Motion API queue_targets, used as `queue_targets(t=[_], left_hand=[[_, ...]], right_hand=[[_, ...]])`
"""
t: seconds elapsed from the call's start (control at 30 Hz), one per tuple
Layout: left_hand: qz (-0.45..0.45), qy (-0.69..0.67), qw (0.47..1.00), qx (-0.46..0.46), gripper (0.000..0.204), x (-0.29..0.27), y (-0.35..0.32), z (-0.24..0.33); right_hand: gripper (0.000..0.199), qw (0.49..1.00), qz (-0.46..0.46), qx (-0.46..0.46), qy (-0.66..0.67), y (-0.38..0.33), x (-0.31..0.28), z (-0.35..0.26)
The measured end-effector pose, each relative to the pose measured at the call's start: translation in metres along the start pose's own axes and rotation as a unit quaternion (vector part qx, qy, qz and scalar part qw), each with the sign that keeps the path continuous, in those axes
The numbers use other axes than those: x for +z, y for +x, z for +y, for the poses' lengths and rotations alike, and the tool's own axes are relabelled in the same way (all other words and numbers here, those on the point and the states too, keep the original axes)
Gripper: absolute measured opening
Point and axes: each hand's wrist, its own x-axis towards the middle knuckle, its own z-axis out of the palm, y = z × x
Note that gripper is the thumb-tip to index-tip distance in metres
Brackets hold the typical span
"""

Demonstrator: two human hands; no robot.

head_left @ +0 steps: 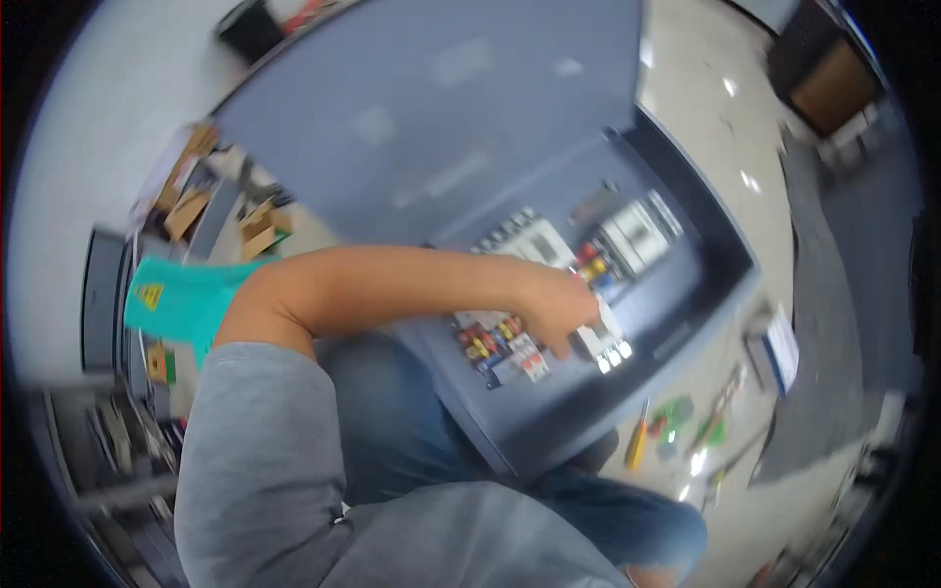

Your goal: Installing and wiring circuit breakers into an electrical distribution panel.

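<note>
My left arm reaches across from the left in a grey sleeve, and my left hand [561,306] is over the inside of a grey metal electrical enclosure [720,220]. Its fingers are bent down around the left side of a small white circuit breaker [600,335]; the grip is partly hidden and blurred. Further back sit a larger white breaker [635,235] and another white breaker [537,240], partly behind my forearm. Red, yellow and blue wired parts [483,341] lie nearer, below my forearm. My right hand does not show; only a patch of skin appears at the lower edge.
The enclosure's large grey door [421,118] stands open at the back. On the floor to the right are a yellow-handled screwdriver [638,443], green plastic pieces [671,416], a blue-white box [777,348] and a dark mat [818,323]. Cardboard boxes [263,230] and a teal panel [186,299] are left.
</note>
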Motion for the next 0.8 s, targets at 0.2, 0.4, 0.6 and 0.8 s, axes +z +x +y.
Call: queue_targets(t=[0.2, 0.4, 0.6, 0.8], left_hand=[[0.220, -0.192, 0.950, -0.112, 0.059, 0.028, -0.177, 0.000], [0.434, -0.410, 0.769, -0.229, 0.054, 0.168, -0.255, -0.035], [0.442, -0.525, 0.667, -0.292, 0.052, 0.211, -0.248, -0.072], [0.515, -0.511, 0.618, -0.302, 0.053, 0.259, -0.237, -0.105]], right_hand=[[0.046, 0.994, 0.065, -0.070, -0.056, 0.056, -0.037, -0.016], [0.056, 0.978, -0.035, -0.174, -0.112, 0.035, -0.053, -0.125], [0.034, 0.834, -0.118, -0.460, -0.281, 0.045, -0.123, -0.198], [0.041, 0.843, -0.170, -0.441, -0.257, -0.109, -0.092, -0.422]])
